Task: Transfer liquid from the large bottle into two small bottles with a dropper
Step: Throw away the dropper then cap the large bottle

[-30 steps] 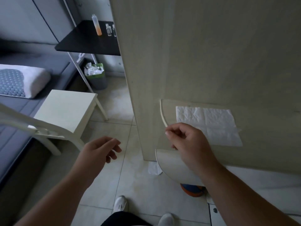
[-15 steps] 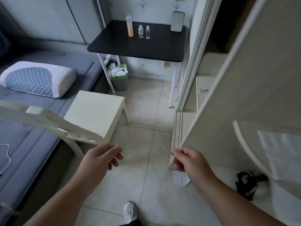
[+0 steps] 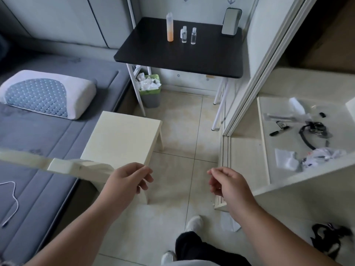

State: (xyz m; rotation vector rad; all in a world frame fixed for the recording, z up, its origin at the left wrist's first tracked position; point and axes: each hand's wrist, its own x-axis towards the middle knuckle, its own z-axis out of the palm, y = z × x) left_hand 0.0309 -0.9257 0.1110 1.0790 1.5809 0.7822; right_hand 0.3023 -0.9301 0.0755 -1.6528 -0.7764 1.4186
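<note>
both hands empty, left hand and right hand with fingers loosely curled. large bottle and two small bottles sit on the far black table.

At the top of the frame a black table carries a large bottle with orange liquid (clear above). At left, a white pillow shows a grey-blue quilted, dotted patch on a grey mattress; the bin is green-rimmed, grey below.

A white pillow lies on the grey bed at left. A cream stool stands at centre, a green-lined bin above it, a phone at upper right.
</note>
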